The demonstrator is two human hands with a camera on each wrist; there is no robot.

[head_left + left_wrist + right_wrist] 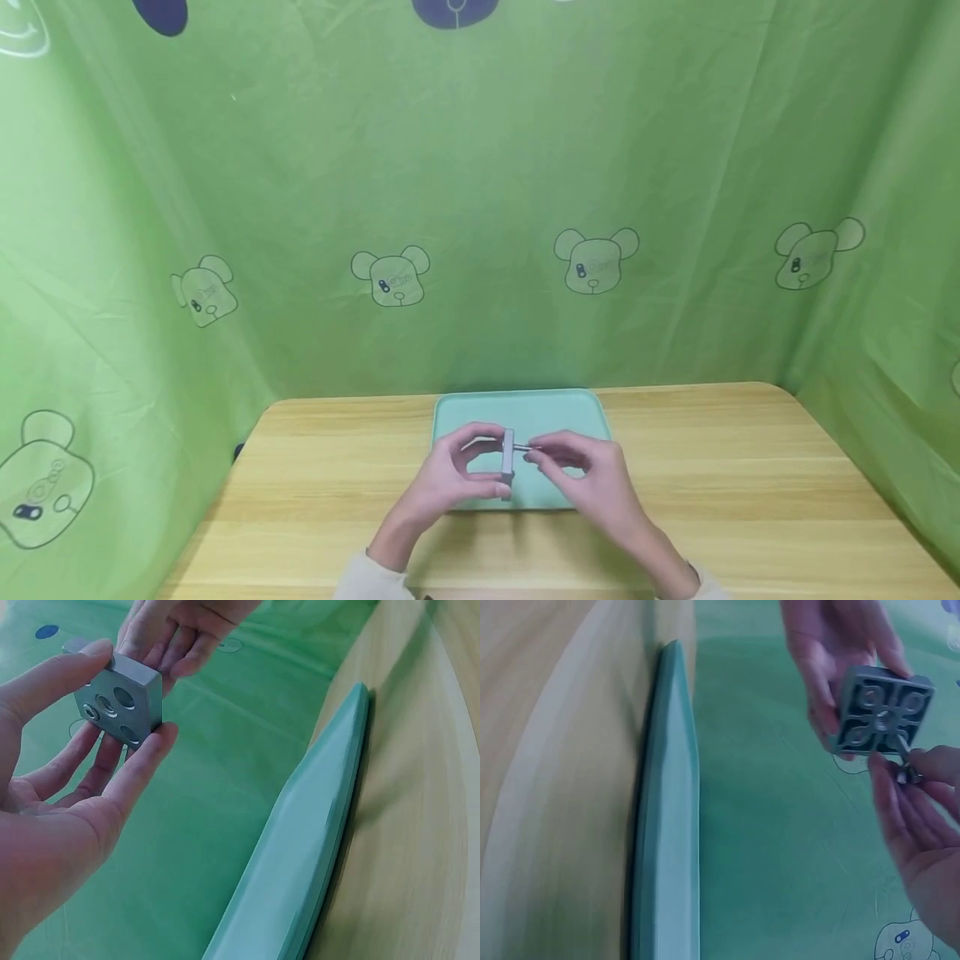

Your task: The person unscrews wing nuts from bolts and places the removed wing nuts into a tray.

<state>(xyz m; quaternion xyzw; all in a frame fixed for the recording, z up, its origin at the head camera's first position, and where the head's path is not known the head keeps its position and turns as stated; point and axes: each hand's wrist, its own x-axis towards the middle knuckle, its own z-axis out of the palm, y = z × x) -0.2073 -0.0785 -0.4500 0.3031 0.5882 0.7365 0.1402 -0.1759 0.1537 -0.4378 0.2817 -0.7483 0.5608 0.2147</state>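
Observation:
My left hand (450,471) grips a square grey block (120,701) by its edges, between thumb and fingers, over the tray. In the left wrist view, one face of the block has several round holes, with a shiny ring-like piece in one. The opposite, ribbed face, in the right wrist view, has round bosses and a central hole. My right hand (588,467) pinches a thin metal rod (904,747) with a thicker shiny end at the fingertips. The rod's thin end points at a lower corner of the ribbed face, where its tip meets a boss in this view.
Below both hands a light turquoise tray (525,404) with a low rim lies on the wooden table (712,467). A green curtain (487,183) printed with bear heads stands behind the table and on both sides.

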